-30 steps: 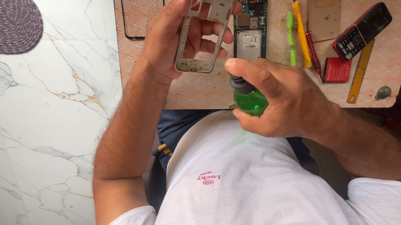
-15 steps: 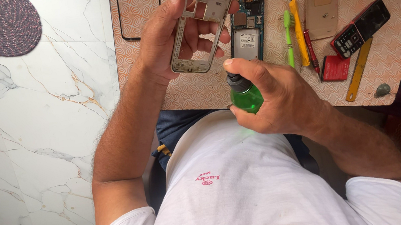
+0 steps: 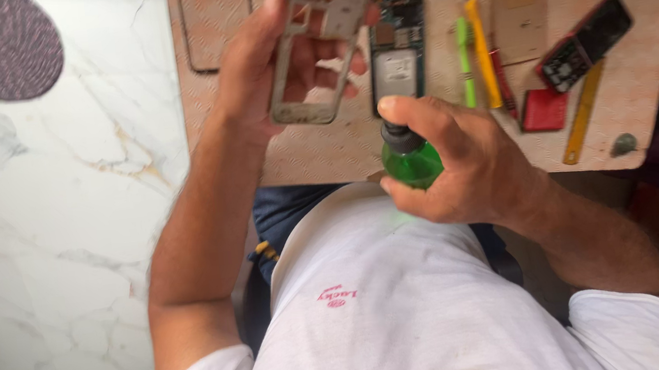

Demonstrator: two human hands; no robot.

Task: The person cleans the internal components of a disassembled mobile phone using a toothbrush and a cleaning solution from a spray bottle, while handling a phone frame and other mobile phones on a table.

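Moved: little | left hand (image 3: pixel 267 68) fingers grip phone frame (image 3: pixel 321 37) | right hand (image 3: pixel 460 166) fingers clasp green bottle (image 3: pixel 411 159) below it

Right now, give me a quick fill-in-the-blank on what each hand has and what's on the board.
1. The right hand grips a small ____ spray bottle.
2. The left hand holds up a bare phone ____ with an open middle.
3. An opened phone lies flat on the board, on the ____ side of the frame.
4. The red box lies beside a yellow ____.

Missing words: green; frame; right; ruler
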